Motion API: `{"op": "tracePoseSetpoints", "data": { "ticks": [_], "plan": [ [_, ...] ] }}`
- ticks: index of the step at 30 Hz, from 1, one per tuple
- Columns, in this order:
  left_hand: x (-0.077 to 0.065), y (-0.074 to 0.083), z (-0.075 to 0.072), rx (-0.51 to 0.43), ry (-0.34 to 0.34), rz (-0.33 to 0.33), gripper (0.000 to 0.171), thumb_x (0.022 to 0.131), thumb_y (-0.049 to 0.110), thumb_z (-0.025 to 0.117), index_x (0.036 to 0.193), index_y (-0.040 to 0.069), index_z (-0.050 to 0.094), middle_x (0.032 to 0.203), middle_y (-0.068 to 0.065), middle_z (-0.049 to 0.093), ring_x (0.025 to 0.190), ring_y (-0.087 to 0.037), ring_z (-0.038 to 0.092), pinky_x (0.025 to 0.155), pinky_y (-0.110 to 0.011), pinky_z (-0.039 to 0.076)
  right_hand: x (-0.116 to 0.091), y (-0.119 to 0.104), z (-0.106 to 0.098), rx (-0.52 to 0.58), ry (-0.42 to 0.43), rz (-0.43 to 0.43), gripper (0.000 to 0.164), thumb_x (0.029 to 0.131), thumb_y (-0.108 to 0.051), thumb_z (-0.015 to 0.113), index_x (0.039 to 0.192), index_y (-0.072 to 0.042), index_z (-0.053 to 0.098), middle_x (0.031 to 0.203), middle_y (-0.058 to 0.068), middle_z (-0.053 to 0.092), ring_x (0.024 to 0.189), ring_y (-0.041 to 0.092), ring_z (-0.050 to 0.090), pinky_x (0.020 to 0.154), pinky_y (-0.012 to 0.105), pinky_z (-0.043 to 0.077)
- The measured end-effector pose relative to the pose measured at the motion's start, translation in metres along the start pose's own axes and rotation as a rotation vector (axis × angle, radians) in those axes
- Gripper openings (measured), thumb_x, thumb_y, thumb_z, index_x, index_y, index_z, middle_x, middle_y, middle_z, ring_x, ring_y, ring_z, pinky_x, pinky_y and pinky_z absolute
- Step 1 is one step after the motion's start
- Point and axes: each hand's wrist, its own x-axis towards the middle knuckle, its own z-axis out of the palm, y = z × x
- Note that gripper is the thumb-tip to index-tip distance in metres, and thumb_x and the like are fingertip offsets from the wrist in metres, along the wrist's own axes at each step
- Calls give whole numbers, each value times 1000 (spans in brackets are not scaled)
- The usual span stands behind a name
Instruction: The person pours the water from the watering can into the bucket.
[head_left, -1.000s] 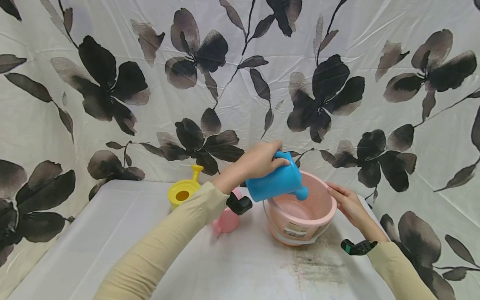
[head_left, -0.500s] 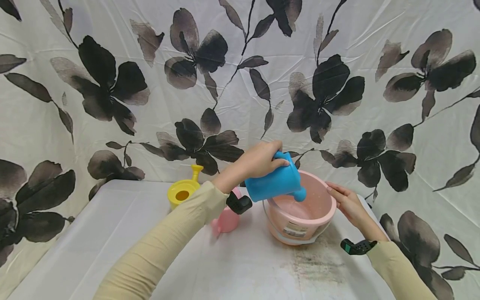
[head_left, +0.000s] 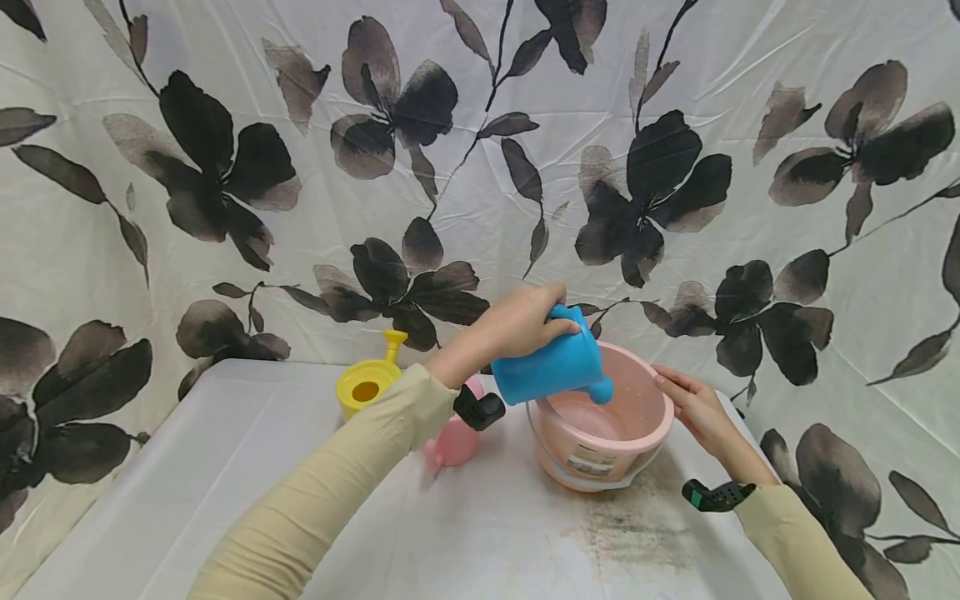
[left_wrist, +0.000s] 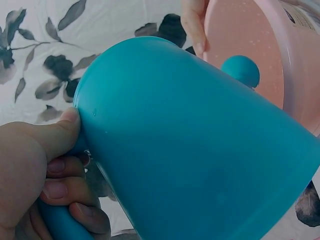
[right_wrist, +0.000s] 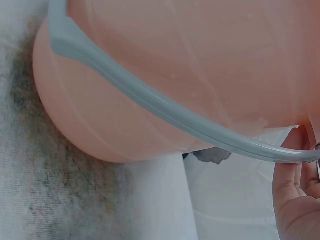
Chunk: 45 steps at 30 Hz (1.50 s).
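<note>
A blue watering can (head_left: pixel 547 367) is tilted over the pink bucket (head_left: pixel 626 446), its round spout head pointing down inside the rim. My left hand (head_left: pixel 528 321) grips its handle; in the left wrist view the fingers curl round that handle and the thumb lies against the can (left_wrist: pixel 190 140). Whether water is flowing I cannot tell. The bucket stands on the table, with its pale handle (right_wrist: pixel 165 112) hanging down at the front. At its right side my right hand (head_left: pixel 697 412) holds the rim; part of that hand is hidden behind the wall in the right wrist view.
Back left on the table stands a yellow watering can (head_left: pixel 363 375). A pink watering can (head_left: pixel 456 442), partly hidden by my left forearm, sits between it and the bucket. Dark stains (head_left: pixel 637 533) mark the white table before the bucket. Floral cloth hangs behind.
The blue watering can has shifted very slightly left over the bucket since the first frame. Both hands keep their holds, and the bucket stays in place.
</note>
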Motion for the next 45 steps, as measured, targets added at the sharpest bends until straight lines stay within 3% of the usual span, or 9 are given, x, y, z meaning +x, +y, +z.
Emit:
{"op": "tracePoseSetpoints", "data": {
  "ticks": [7, 25, 39, 45],
  "plan": [
    [-2, -1, 1, -17, 17, 2, 27, 97, 33, 57, 95, 8, 48, 70, 0, 27, 67, -16, 40, 64, -28, 31, -1, 0, 0, 14, -3, -1, 66, 101, -31, 48, 147, 10, 23, 105, -27, 53, 97, -14, 56, 83, 10, 48],
    [-14, -23, 11, -134, 117, -42, 27, 97, 31, 58, 88, 7, 47, 67, -1, 30, 63, -15, 41, 60, -26, 32, -1, 0, 0, 10, 2, 6, 67, 101, -33, 49, 147, 9, 23, 107, -25, 53, 97, -14, 56, 83, 10, 48],
    [-11, -14, -2, -53, 99, -41, 28, 96, 34, 58, 99, 7, 54, 70, -1, 39, 73, -18, 51, 65, -28, 38, -1, 1, 0, 15, -9, -3, 66, 101, -30, 48, 147, 10, 22, 105, -27, 54, 98, -14, 56, 83, 10, 48],
    [-9, -7, -4, -16, 52, -12, 27, 95, 33, 59, 98, 7, 52, 70, 0, 32, 70, -17, 45, 64, -27, 33, 1, 7, -3, 63, -29, -53, 65, 99, -31, 52, 144, 10, 29, 108, -22, 57, 98, -10, 59, 82, 12, 50]
  ]
}}
